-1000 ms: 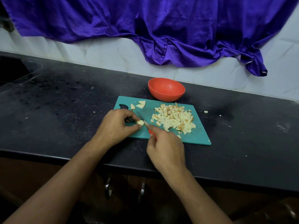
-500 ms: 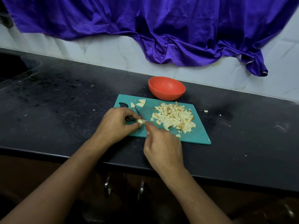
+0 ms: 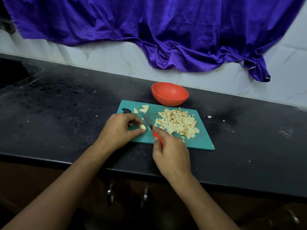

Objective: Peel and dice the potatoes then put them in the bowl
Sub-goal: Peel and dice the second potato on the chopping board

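A teal cutting board (image 3: 199,143) lies on the black counter. A heap of diced potato (image 3: 177,123) covers its right half. Three larger potato slices (image 3: 144,109) lie near its far left corner. My left hand (image 3: 119,130) pinches a small potato piece (image 3: 142,127) against the board. My right hand (image 3: 171,153) grips a knife (image 3: 147,122) by its red handle, the blade lying just right of that piece. An empty orange bowl (image 3: 170,93) stands just behind the board.
The black counter (image 3: 66,113) runs left to right, with its front edge under my forearms. A purple cloth (image 3: 166,30) hangs on the white tiled wall behind. Two potato crumbs (image 3: 209,116) lie on the counter right of the board. A dark recess (image 3: 13,72) lies at the far left.
The knife blade has come back up beside the potato piece after a cut. My right hand has shifted slightly right and toward me; my left hand still holds the piece.
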Demonstrator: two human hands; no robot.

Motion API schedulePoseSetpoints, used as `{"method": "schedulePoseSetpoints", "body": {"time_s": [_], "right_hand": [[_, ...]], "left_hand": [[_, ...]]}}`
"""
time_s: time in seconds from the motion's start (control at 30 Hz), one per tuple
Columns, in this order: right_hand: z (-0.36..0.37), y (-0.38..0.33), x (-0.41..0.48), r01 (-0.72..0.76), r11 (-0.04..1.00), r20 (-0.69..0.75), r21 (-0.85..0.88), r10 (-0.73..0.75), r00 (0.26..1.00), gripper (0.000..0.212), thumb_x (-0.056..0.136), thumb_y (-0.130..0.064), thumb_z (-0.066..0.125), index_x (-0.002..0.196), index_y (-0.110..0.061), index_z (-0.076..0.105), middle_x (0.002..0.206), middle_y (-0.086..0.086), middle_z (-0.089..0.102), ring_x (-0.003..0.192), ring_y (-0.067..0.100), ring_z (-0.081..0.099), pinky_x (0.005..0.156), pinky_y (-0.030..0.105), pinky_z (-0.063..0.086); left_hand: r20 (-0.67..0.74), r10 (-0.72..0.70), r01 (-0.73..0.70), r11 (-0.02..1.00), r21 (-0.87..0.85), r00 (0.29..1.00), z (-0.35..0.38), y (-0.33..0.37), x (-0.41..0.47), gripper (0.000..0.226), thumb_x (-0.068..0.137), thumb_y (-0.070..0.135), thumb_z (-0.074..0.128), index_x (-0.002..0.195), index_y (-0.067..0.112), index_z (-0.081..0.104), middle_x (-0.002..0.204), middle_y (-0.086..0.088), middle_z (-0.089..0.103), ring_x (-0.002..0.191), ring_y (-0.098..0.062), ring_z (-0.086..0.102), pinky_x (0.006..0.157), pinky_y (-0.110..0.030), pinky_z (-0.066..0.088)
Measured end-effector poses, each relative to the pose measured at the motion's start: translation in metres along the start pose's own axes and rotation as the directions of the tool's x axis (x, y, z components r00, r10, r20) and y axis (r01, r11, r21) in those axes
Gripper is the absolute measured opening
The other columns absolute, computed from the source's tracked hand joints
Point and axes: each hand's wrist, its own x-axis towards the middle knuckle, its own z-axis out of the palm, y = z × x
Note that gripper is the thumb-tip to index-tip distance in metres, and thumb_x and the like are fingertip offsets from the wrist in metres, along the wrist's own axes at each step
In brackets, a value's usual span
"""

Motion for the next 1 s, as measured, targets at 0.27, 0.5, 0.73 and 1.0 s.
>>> {"method": "schedulePoseSetpoints", "body": {"time_s": [0.27, 0.5, 0.73, 1.0], "right_hand": [[0.010, -0.008, 0.007, 0.045, 0.998, 0.018, -0.040, -0.044, 0.999, 0.044, 0.103, -0.029, 0.050, 0.147, -0.033, 0.052, 0.097, -0.006, 0.070, 0.083, 0.010, 0.064, 0.074, 0.034, 0.058], [0.010, -0.010, 0.007, 0.088, 0.983, 0.065, -0.162, -0.079, 0.995, 0.048, 0.103, -0.027, 0.046, 0.151, -0.033, 0.047, 0.091, -0.003, 0.067, 0.080, 0.014, 0.062, 0.071, 0.036, 0.055], [0.006, -0.007, 0.006, 0.105, 0.966, 0.110, -0.235, -0.081, 0.991, 0.049, 0.103, -0.027, 0.046, 0.151, -0.033, 0.047, 0.096, -0.002, 0.069, 0.085, 0.017, 0.065, 0.072, 0.034, 0.054], [-0.002, 0.004, -0.001, -0.034, 0.999, 0.041, 0.040, 0.033, 0.999, 0.042, 0.103, -0.031, 0.053, 0.145, -0.038, 0.055, 0.111, -0.013, 0.070, 0.078, -0.002, 0.056, 0.072, 0.020, 0.049]], "left_hand": [[-0.018, 0.010, -0.010, 1.000, -0.019, 1.000, 0.000, 0.000, -0.001, 0.016, 0.077, 0.043, 0.086, 0.090, 0.034, 0.079, 0.087, 0.022, 0.073, 0.089, 0.005, 0.066, 0.087, -0.029, 0.055], [-0.037, 0.024, -0.025, 1.000, -0.016, 0.999, 0.001, -0.003, 0.000, 0.020, 0.075, 0.039, 0.089, 0.091, 0.032, 0.080, 0.090, 0.017, 0.074, 0.088, 0.001, 0.068, 0.086, -0.036, 0.058], [-0.053, 0.012, -0.013, 1.000, -0.011, 0.999, 0.002, -0.002, -0.001, 0.023, 0.074, 0.037, 0.089, 0.094, 0.029, 0.080, 0.094, 0.016, 0.075, 0.087, 0.002, 0.067, 0.087, -0.027, 0.056], [-0.017, -0.006, 0.006, 1.000, -0.018, 1.000, 0.000, -0.001, -0.002, 0.022, 0.075, 0.039, 0.089, 0.094, 0.033, 0.078, 0.091, 0.020, 0.073, 0.086, 0.005, 0.064, 0.077, -0.016, 0.048]]}}
